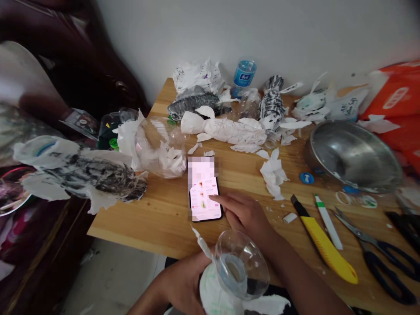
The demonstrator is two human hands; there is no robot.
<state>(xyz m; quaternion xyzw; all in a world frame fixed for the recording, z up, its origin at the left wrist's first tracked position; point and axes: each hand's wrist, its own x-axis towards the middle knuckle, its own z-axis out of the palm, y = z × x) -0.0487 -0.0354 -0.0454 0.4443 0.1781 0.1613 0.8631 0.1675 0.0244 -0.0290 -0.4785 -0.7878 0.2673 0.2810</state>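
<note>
At the table's front edge, my left hand [185, 280] is wrapped round a paper-covered plastic bottle [216, 291]. A clear flared plastic piece [259, 267] sits at the bottle's top, and white paper strips stick out from its sides. My right hand [246, 212] reaches over the table with its index finger stretched onto the lit screen of a smartphone [205, 192]. Nothing is held in that hand; its other fingers are partly hidden below. The phone lies flat, showing a list of small pictures, and part of its screen is blurred out.
Paper-wrapped bottles, one white [229, 131] and one black-streaked [98, 170], lie about the wooden table [144, 227]. To the right are a yellow utility knife [323, 245], a white-and-green pen-like tool [329, 223], scissors [370, 243] and a metal bowl [354, 153]. A blue-labelled bottle [245, 74] stands behind.
</note>
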